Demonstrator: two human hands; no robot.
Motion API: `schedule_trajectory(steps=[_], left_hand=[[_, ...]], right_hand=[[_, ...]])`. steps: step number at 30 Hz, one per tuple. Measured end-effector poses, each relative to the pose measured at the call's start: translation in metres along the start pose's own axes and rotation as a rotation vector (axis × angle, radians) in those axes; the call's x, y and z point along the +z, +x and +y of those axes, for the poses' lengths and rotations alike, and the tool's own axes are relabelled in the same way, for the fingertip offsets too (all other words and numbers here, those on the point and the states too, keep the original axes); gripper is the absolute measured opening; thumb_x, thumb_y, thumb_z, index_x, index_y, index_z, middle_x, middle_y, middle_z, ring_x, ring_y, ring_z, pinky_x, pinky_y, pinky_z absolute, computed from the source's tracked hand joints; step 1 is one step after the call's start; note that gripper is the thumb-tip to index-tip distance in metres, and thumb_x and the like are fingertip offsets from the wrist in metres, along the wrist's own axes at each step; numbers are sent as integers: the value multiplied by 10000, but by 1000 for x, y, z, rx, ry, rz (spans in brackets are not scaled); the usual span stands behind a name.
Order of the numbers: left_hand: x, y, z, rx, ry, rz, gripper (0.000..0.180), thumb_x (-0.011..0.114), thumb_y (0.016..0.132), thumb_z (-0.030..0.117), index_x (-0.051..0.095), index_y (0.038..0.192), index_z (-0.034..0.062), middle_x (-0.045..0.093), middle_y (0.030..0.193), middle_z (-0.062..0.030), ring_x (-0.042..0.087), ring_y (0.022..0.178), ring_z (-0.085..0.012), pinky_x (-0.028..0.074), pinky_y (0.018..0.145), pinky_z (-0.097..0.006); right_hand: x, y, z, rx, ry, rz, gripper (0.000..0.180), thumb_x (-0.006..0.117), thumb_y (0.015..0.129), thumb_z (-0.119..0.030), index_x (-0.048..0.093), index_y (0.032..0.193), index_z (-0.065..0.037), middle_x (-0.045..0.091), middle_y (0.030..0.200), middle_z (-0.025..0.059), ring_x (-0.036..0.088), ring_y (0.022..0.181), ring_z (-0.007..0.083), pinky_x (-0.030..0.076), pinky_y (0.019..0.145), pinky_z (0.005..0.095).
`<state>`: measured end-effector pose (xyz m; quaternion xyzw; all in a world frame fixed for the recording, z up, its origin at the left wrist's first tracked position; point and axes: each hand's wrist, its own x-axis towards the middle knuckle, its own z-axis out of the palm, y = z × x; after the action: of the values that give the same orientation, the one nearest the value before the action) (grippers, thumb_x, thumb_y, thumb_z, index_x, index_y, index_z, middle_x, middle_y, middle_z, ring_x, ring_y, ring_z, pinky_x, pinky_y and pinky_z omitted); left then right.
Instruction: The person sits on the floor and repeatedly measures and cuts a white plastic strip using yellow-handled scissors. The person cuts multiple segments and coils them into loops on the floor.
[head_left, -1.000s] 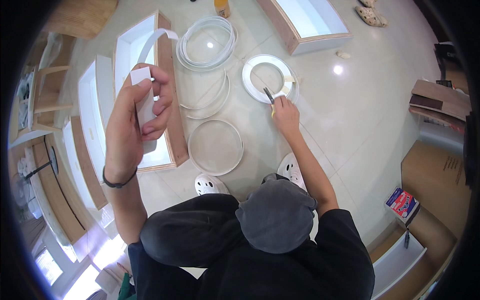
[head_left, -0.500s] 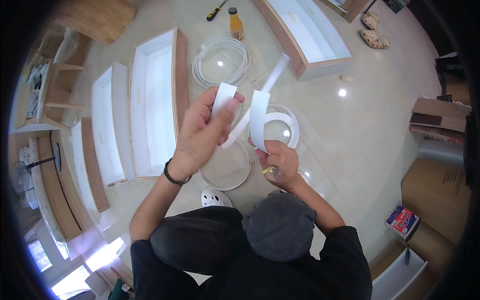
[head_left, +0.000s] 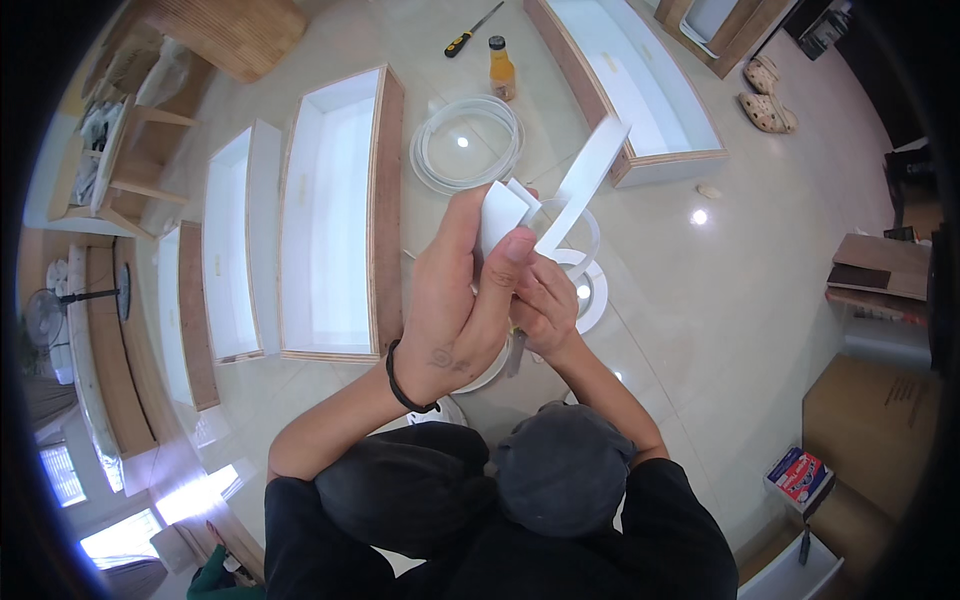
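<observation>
My left hand is closed around white edge-banding strips, its thumb pressed on their near side. Two strip ends stand folded or stacked together above the fingers. Close against it, my right hand is also closed, pinching the banding from below. A longer run of the banding rises to the right from between the hands. Under the right hand hangs a slim greyish piece, partly hidden and blurred; I cannot make out its kind. A loose ring of banding lies on the floor behind the right hand.
White-lined plywood boxes lie to the left, another at the far right. Ahead are a white coil, an orange bottle and a yellow-black handled tool. Clogs and a cardboard box are at the right.
My hands have come together from being apart, each with a strip. The two strip ends now meet at the left hand. The view has shifted slightly.
</observation>
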<state>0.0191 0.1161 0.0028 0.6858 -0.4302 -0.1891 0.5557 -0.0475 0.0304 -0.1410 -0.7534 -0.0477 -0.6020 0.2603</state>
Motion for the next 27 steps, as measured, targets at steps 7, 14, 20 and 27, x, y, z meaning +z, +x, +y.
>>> schedule_trajectory(steps=[7,14,20,27], left_hand=[[4,-1,-9,-66,-37,-1,235,490,1017,194,479,1154,3,519,836,-38,467,698,-89,404,649,-236],[7,-8,-17,-14,-63,-63,252,527,997,165,473,1187,10,558,887,-70,505,722,-99,409,627,-237],[15,-14,-9,-25,-164,-165,274,478,1015,163,431,1214,-20,558,1006,-99,525,845,-138,423,715,-266],[5,-21,2,-151,-140,-336,253,429,1023,151,391,1167,-52,571,1274,-202,624,1062,-329,481,908,-363]], right_hand=[[-10,-7,-3,112,197,20,215,659,808,16,456,843,-46,625,1123,227,617,1063,319,532,790,352],[-53,80,-28,871,692,103,324,644,902,-8,332,905,-95,623,1133,244,630,965,178,504,867,302],[-69,82,-24,954,877,48,353,664,871,41,340,873,-99,652,1099,233,642,912,160,514,851,280],[-64,80,-45,1055,895,156,379,676,845,73,336,877,-91,654,1072,241,663,856,161,539,792,273]])
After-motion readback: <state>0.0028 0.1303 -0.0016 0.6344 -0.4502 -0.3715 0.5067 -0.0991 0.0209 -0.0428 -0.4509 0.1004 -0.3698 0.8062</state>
